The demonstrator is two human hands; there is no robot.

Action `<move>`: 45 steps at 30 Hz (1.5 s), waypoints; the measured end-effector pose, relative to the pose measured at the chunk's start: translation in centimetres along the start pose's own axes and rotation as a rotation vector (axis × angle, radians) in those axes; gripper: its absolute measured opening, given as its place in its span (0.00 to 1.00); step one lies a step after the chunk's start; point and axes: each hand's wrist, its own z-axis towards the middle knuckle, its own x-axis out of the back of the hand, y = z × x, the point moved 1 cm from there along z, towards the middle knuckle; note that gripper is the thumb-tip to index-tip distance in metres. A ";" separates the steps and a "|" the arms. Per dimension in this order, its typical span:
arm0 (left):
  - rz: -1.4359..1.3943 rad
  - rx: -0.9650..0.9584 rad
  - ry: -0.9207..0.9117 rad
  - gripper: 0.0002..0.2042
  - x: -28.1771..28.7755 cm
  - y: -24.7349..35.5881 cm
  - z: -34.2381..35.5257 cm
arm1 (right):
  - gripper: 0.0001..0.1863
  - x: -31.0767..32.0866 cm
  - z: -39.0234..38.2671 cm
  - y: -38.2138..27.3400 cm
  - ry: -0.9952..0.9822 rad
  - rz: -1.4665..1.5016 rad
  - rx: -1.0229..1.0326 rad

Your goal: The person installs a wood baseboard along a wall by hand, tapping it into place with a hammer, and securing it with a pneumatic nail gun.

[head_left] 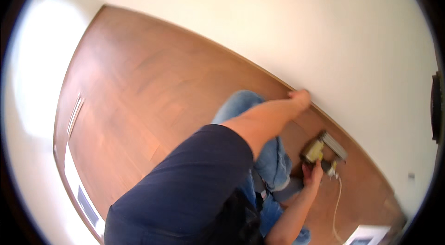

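My left arm reaches across to the foot of the wall, where my left hand point(300, 100) is at the thin wooden baseboard point(259, 70). Its fingers are mostly hidden and blurred, so whether they are open or closed I cannot tell. Lower and to the right, my right hand point(313, 173) is closed round the grip of a yellow-green and black nail gun point(315, 151). The nail gun's long grey magazine point(334, 146) points toward the baseboard. A pale air hose point(339, 198) runs from its grip end down over the floor.
Brown wood flooring point(139, 82) spreads to the left, bordered by white walls point(278, 18). My bent knees in blue jeans point(273, 164) are between my arms. Light strips point(75, 113) lie along the left wall. A white panel point(368, 235) is at the lower right.
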 end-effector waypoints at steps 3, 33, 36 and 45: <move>-0.028 -0.165 0.088 0.09 6.9 5.8 -0.5 | 0.12 6.5 -3.3 -3.6 0.107 -0.082 0.211; -0.553 0.594 0.259 0.11 4.8 -31.4 -30.6 | 0.16 66.8 -29.2 33.7 0.874 -0.696 0.127; -0.922 0.674 0.162 0.11 -1.8 -29.8 -33.8 | 0.17 75.2 -32.6 31.4 0.995 -0.673 0.135; -0.363 0.452 0.344 0.16 8.1 -36.0 -37.0 | 0.22 56.0 -35.4 17.4 1.366 -0.950 0.050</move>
